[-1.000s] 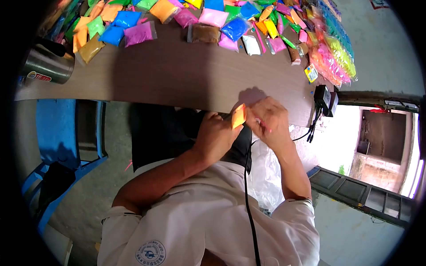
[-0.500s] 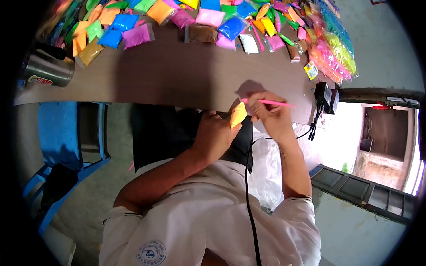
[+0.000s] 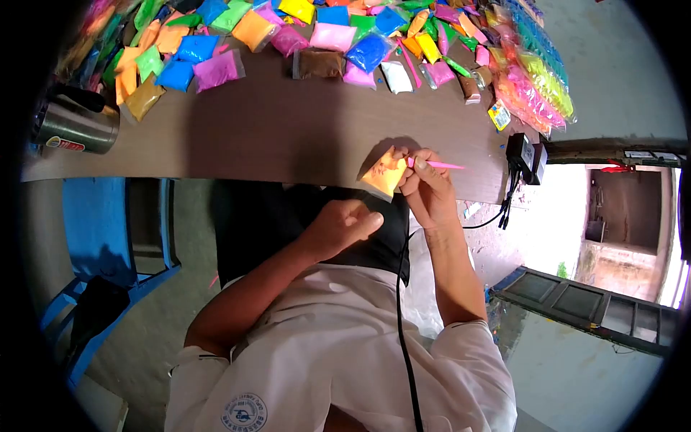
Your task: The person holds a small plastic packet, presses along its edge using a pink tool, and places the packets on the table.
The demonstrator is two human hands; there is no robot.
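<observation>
My right hand (image 3: 430, 189) is above the table's front edge, its fingers closed round a slim pink modelling tool (image 3: 448, 166) that points right. The same fingertips pinch a small clear packet of yellow-orange clay (image 3: 385, 173), which hangs tilted to their left. Lower and to the left, over my lap, my left hand (image 3: 344, 229) is loosely curled with the thumb held apart. No object shows in it, and a gap separates it from the packet.
Many colourful clay packets (image 3: 216, 70) cover the back of the brown table (image 3: 273, 137). A steel mug (image 3: 79, 122) stands at left, black power adapters (image 3: 524, 155) at the right edge. A black cable (image 3: 404, 324) runs down my front; a blue chair (image 3: 97, 223) is at left.
The clay packet has gone from my left hand to my right, which still holds the pink tool. My left hand has drawn down, away from it. The view has shifted slightly.
</observation>
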